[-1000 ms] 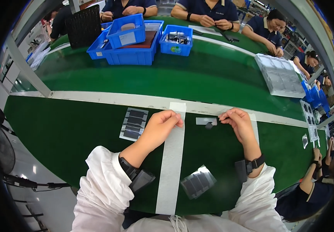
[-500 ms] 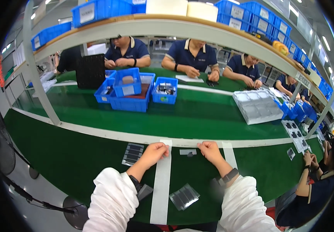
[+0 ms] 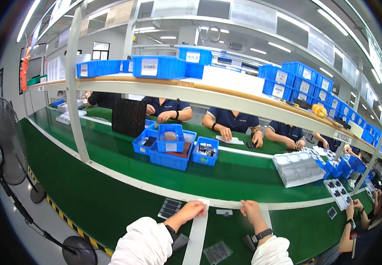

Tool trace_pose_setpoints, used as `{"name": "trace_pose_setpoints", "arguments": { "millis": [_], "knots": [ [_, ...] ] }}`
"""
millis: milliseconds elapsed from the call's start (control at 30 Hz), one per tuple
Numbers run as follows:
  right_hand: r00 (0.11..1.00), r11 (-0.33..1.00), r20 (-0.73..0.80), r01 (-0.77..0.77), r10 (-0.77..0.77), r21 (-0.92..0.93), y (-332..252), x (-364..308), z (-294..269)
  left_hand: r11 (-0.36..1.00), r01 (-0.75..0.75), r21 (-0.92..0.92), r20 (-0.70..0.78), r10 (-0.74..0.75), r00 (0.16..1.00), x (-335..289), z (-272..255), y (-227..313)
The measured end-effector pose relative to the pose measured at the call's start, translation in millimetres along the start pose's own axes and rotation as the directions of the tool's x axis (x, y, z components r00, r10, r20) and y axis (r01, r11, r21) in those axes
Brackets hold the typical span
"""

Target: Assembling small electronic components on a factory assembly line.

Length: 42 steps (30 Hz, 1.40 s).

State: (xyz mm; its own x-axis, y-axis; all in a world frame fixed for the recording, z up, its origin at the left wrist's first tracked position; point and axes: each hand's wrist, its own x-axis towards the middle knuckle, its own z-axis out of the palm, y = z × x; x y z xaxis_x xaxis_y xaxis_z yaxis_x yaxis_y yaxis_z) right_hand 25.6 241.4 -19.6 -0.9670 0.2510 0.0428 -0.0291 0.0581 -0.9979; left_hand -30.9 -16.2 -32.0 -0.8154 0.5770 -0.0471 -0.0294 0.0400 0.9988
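My left hand (image 3: pixel 194 209) is closed in a pinch over the top of a pale strip (image 3: pixel 196 240) on the green bench. My right hand (image 3: pixel 252 210), also with fingers pressed together, hovers left of a second pale strip (image 3: pixel 267 217). Whatever either hand holds, if anything, is too small to make out. Between them lies a small whitish piece (image 3: pixel 224 212) with a dark bit at its lower edge. Beside my left hand rests a clear sheet with dark rectangles (image 3: pixel 169 207). Nearer me is a clear packet with dark strips (image 3: pixel 217 252).
A white rail (image 3: pixel 155 189) crosses behind my hands, with an upright post (image 3: pixel 77 132) at left. Beyond stand blue bins (image 3: pixel 169 154) and stacked white trays (image 3: pixel 298 168). Co-workers sit opposite; another person's hands (image 3: pixel 354 207) work at right. A shelf (image 3: pixel 191 90) spans above.
The view has tilted up, so bench and hands appear lower and more of the shelf and ceiling shows. My hands keep roughly the same places over the bench, both still closed.
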Motion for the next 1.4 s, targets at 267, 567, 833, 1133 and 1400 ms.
{"name": "trace_pose_setpoints", "arguments": {
  "millis": [267,567,833,1133,1400],
  "knots": [
    [0.999,0.991,0.05,0.011,-0.005,-0.132,0,-5,-1,0.993,-0.057,-0.107,-0.072,0.049,0.996,1,8,4],
    [0.995,0.993,0.097,-0.013,0.025,-0.115,3,0,0,1.0,-0.011,-0.023,0.0,0.011,1.0,-4,11,13],
    [0.995,0.983,0.103,0.025,-0.006,-0.182,0,-3,-2,1.0,-0.025,-0.004,-0.036,0.025,0.999,-4,13,13],
    [0.994,0.959,0.106,0.032,-0.002,-0.282,-9,-9,4,0.999,0.001,-0.055,-0.054,-0.003,0.999,-6,12,11],
    [0.995,0.96,0.097,0.005,0.023,-0.279,-6,-8,4,0.994,-0.042,-0.101,-0.054,0.036,0.998,-4,11,8]
  ]
}}
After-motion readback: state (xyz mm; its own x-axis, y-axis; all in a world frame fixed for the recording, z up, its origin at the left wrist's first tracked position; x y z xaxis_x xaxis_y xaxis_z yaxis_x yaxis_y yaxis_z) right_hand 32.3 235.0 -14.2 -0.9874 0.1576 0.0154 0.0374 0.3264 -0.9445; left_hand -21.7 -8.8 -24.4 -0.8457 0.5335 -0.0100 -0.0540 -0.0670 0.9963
